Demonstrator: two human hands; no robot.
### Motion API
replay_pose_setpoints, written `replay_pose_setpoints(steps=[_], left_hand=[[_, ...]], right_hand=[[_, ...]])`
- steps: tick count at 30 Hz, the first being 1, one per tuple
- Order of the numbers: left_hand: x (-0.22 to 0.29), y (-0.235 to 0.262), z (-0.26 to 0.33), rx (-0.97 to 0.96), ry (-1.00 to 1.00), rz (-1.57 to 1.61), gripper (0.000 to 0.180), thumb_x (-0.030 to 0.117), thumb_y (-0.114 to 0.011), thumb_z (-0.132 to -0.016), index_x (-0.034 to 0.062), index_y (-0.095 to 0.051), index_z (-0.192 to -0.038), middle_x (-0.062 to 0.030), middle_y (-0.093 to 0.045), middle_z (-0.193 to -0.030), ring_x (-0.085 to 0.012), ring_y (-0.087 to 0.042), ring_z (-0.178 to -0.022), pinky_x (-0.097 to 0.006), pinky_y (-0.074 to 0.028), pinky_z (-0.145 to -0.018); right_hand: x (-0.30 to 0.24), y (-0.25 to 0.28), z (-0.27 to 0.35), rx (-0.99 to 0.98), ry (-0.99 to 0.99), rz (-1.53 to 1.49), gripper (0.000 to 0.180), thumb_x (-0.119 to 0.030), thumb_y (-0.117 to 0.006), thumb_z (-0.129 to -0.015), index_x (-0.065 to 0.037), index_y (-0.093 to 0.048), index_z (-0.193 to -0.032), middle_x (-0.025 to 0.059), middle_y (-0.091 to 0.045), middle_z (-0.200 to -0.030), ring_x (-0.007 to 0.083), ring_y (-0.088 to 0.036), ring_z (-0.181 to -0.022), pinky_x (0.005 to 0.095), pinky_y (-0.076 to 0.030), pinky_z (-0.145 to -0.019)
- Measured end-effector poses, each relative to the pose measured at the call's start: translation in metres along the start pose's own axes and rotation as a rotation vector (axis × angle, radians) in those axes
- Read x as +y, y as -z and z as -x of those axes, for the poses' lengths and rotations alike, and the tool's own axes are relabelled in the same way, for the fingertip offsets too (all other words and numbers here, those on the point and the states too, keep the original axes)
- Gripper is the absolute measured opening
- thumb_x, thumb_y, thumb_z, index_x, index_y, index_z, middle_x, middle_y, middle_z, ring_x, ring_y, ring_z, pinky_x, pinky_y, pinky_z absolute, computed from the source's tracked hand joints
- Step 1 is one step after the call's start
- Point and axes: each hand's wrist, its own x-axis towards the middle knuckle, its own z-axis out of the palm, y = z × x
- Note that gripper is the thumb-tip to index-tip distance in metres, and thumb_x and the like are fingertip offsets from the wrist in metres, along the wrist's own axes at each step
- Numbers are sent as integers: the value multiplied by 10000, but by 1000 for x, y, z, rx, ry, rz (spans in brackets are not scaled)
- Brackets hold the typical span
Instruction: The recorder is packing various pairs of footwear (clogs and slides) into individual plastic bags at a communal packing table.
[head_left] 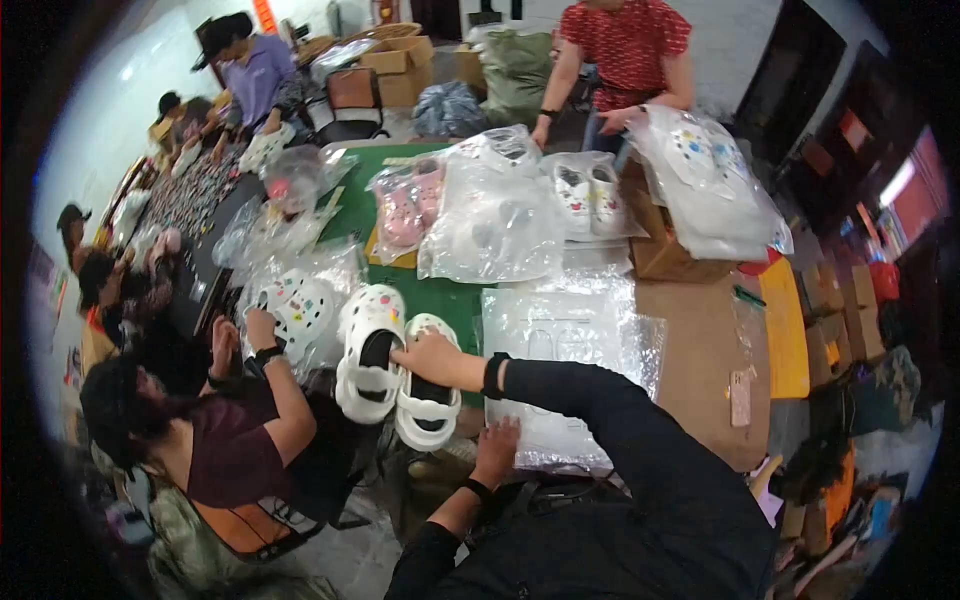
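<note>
At the near edge of the counter point(700, 340), the person's right hand point(425, 352), reaching out from a long black sleeve, closes on a pair of white clogs point(395, 365) with black insides and small coloured charms on their tops; the fingers grip where the two shoes meet, holding them side by side, toes pointing away. The left hand point(496, 450) lies flat, fingers spread, on a stack of clear plastic bags point(560, 340) just to the right of the clogs, gripping nothing, pressing the top sheet down. Judging from this, the step in hand looks like packing: the pair is gathered and one bag is being held ready. The next move would seem to call for the left hand to pinch open the mouth of the top bag while the right keeps both shoes together and tips them in, toes or heels first; the film is slippery and clings, so separating a single layer is the fiddly part. Farther back on the green mat point(455, 295) lie bagged clogs point(480, 215), pink and white. A seated person's hand point(262, 328) on the left handles another white clog point(300, 310), and a person in a red top point(625, 45) stands at the far end.
</note>
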Motion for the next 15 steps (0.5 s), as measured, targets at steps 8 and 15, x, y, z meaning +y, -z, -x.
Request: replay_pose_setpoints(steps=[8,15], left_hand=[[-18,-69,-3,199,-268,346,486,152,-489,-820,50,-407,-1288,-179,-410,-1314,-325,-343,-1244,-420,-259,-1050],[12,-1,-29,10,-329,-120,541,153,-446,-839,261,-347,-1360,-183,-323,-1375,-433,-305,-1239,-567,-311,-936]], right_hand=[[9,110,156,232,199,257,183,-177,-537,-747,-128,-543,-923,152,-565,-1099,292,-550,-1035,320,-491,-801],[60,82,300,-140,51,335,162,-170,-497,-771,-93,-531,-909,187,-550,-1073,306,-551,-974,351,-473,-776]])
